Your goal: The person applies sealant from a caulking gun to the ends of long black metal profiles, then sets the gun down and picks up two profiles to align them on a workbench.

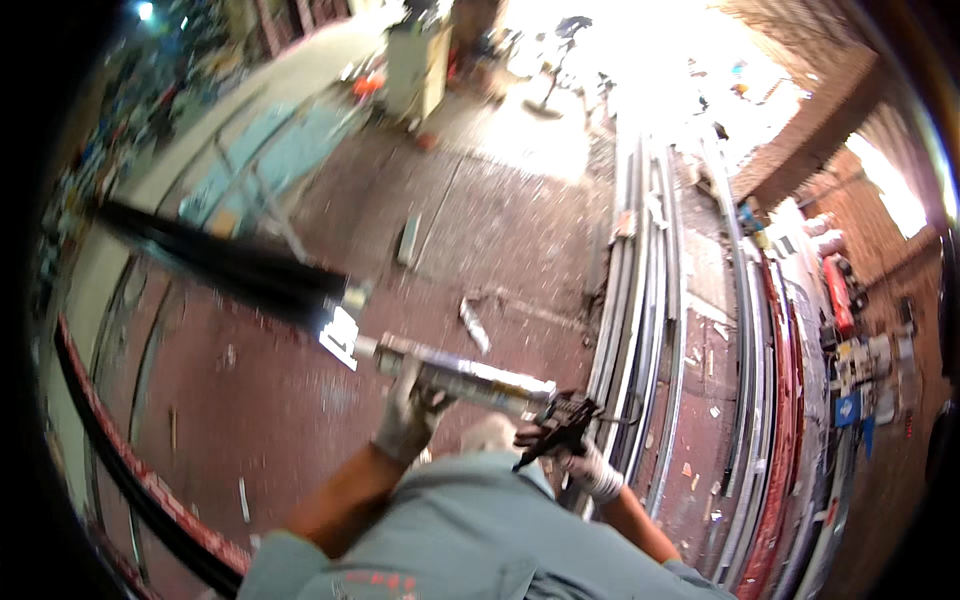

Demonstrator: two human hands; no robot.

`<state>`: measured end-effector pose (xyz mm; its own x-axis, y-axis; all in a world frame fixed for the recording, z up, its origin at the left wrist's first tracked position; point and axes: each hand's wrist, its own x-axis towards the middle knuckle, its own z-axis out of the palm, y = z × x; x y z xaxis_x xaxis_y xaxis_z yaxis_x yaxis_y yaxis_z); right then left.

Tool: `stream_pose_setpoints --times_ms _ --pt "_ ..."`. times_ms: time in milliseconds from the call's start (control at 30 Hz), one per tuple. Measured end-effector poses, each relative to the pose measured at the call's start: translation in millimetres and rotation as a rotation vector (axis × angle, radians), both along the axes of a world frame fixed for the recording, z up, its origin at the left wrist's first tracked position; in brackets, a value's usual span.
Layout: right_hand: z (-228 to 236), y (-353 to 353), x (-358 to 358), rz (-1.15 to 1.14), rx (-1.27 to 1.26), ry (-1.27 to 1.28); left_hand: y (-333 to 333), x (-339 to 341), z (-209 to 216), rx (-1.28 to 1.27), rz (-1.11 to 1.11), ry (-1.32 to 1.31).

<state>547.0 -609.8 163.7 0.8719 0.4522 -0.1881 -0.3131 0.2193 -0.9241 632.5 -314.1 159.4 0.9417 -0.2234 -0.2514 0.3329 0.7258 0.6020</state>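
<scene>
A caulking gun (pixel 468 376) lies level across the front of my body, with a silvery printed barrel and a dark handle and trigger part (pixel 563 424) at its right end. My left hand (pixel 408 418), in a pale glove, is closed around the underside of the barrel near its front. My right hand (pixel 594 470), also gloved, grips the handle. The nozzle end points left, close to the bright cut end (pixel 339 337) of a long black profile (pixel 225 262). Motion blur hides whether the nozzle touches it.
Long metal profiles (pixel 640 290) lie in rows on the right. A black and red bar (pixel 150 480) curves along the left. On the reddish surface (pixel 520 240) ahead are a small block (pixel 409 240) and a crumpled pale scrap (pixel 474 326). A pale cabinet (pixel 415 70) stands farther back.
</scene>
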Motion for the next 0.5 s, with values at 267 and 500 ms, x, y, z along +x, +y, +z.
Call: stream_pose_setpoints --times_ms 267,500 --pt "2 -11 140 0.206 -0.189 0.074 -6 84 -22 -0.143 0.290 0.257" --pt "8 -22 257 0.516 -0.281 -0.018 -24 127 -32 -0.187 0.535 0.321"
